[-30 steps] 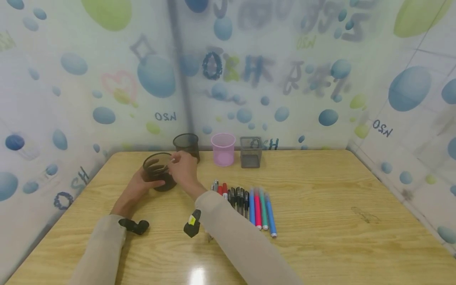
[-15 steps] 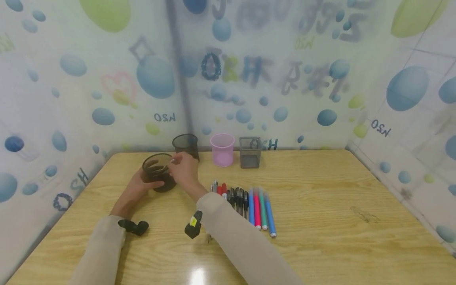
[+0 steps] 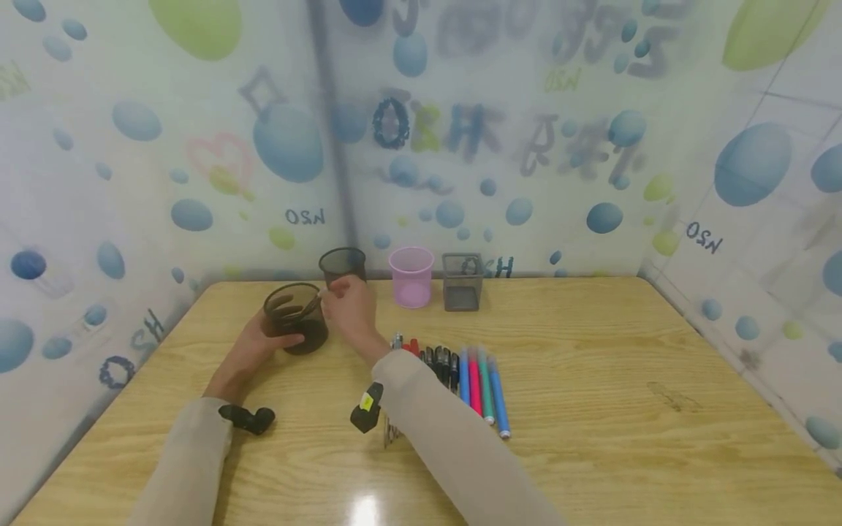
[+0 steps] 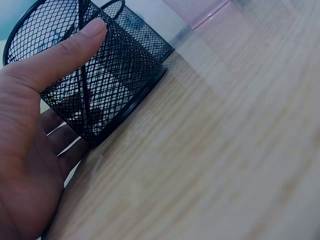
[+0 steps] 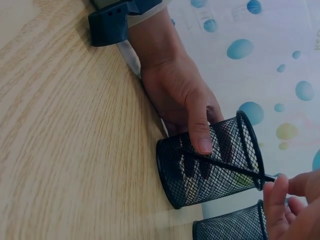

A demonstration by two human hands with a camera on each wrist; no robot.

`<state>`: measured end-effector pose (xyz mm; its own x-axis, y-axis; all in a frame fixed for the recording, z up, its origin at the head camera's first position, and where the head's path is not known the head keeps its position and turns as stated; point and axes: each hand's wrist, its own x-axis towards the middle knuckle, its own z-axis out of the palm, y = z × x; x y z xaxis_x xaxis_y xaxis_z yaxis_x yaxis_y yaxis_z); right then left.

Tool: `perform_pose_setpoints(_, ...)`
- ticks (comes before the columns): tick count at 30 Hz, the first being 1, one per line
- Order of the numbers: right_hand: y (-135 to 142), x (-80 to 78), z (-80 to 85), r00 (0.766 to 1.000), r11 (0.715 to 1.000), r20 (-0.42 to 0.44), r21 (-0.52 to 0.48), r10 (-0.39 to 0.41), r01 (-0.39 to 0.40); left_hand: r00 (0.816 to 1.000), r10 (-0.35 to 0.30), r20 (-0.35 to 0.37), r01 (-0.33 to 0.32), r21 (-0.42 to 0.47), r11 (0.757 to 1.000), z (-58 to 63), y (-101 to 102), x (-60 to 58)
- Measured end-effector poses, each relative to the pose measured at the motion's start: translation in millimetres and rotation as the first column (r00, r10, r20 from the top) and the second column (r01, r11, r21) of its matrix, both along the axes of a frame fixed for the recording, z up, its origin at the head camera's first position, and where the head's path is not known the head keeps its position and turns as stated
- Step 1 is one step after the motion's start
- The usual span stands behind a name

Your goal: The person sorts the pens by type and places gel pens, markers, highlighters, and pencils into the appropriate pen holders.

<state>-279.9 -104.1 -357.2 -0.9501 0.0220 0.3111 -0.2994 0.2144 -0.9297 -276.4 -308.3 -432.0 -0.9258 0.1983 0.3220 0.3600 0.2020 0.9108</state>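
Observation:
My left hand (image 3: 255, 345) grips a round black mesh pen cup (image 3: 308, 339), its thumb along the near side and the other fingers behind. In the left wrist view the cup (image 4: 117, 82) stands tilted by the camera, its base at the wooden table. Inside leans a slim dark pen (image 5: 225, 166), its upper end sticking out past the rim. At that end, my right hand (image 3: 351, 313) pinches the pen between thumb and fingertips. The fingers lie just outside the rim, as the right wrist view shows.
Behind my right hand stands a second black mesh cup (image 3: 343, 261), then a pink cup (image 3: 412, 281) and a square grey mesh holder (image 3: 463, 283). Several black pens (image 3: 442, 361), red-capped markers and coloured felt-tips (image 3: 483, 387) lie in a row, partly under my right sleeve.
My right hand has shifted slightly right, toward the cup's outer side, and the pen leans over the right rim. The left hand and the cup have stayed in place.

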Motion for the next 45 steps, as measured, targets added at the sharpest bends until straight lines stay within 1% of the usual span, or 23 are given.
perform_pose_setpoints(3, 6.5, 3.2, -3.0, 1.0, 1.0, 0.027, 0.001, -0.005, 0.005, 1.0, -0.016, -0.001, 0.016, 0.017, 1.0, -1.3, 0.5, -1.2)
perform_pose_setpoints(8, 26.7, 11.4, -4.8, 0.992, 0.996, 0.118, -0.088, 0.039, -0.029, 0.999, -0.032, -0.01, 0.032, 0.029, 0.999, -2.0, 1.1, -2.2)
perform_pose_setpoints(10, 36.7, 14.7, -3.6, 0.99, 0.995, 0.133, -0.095, 0.055, -0.042, 0.999, -0.036, -0.011, 0.037, 0.033, 0.999, -1.8, 1.0, -2.4)
perform_pose_setpoints(11, 41.5, 16.4, -2.8, 0.989, 0.995, 0.137, -0.083, 0.06, -0.049, 0.999, -0.046, -0.011, 0.047, 0.041, 0.998, -1.4, 1.2, -2.4)
perform_pose_setpoints(14, 53.6, 21.4, -0.2, 0.986, 0.997, 0.148, -0.017, 0.078, -0.076, 0.999, -0.04, -0.006, 0.04, 0.036, 0.999, -0.3, 1.0, -1.6)
perform_pose_setpoints(17, 61.6, 25.8, 1.0, 0.985, 0.994, 0.146, 0.047, 0.087, -0.095, 1.0, -0.024, -0.006, 0.024, 0.01, 1.0, 0.6, 0.1, -0.3)
perform_pose_setpoints(22, 69.8, 34.9, 1.9, 0.99, 0.99, 0.112, 0.105, 0.084, -0.096, 1.0, -0.024, 0.002, 0.024, 0.011, 1.0, 2.9, 1.2, -0.4)
perform_pose_setpoints(28, 78.5, 48.1, -3.5, 0.99, 0.981, 0.115, 0.167, 0.08, -0.098, 1.0, -0.027, 0.01, 0.027, 0.028, 0.999, 3.8, 2.3, 0.1)
perform_pose_setpoints(30, 81.2, 52.2, -8.6, 0.991, 0.974, 0.108, 0.201, 0.083, -0.104, 0.999, -0.03, 0.009, 0.03, 0.035, 0.999, 3.1, 1.8, 0.2)
perform_pose_setpoints(33, 86.3, 58.8, -16.5, 0.992, 0.955, 0.09, 0.274, 0.09, -0.112, 0.999, -0.036, 0.005, 0.036, 0.044, 0.998, 3.3, 1.7, 0.4)
perform_pose_setpoints(36, 90.9, 63.8, -23.0, 0.989, 0.939, 0.099, 0.317, 0.108, -0.134, 0.999, -0.051, -0.002, 0.051, 0.062, 0.997, 3.3, 1.0, 1.0)
perform_pose_setpoints(40, 96.6, 67.7, -27.0, 0.984, 0.925, 0.121, 0.342, 0.128, -0.163, 0.998, -0.065, -0.005, 0.065, 0.078, 0.995, 3.2, 0.5, 0.9)
perform_pose_setpoints(45, 101.0, 70.5, -28.6, 0.976, 0.911, 0.159, 0.361, 0.149, -0.198, 0.999, -0.053, -0.003, 0.053, 0.06, 0.997, 2.4, 1.2, -0.2)
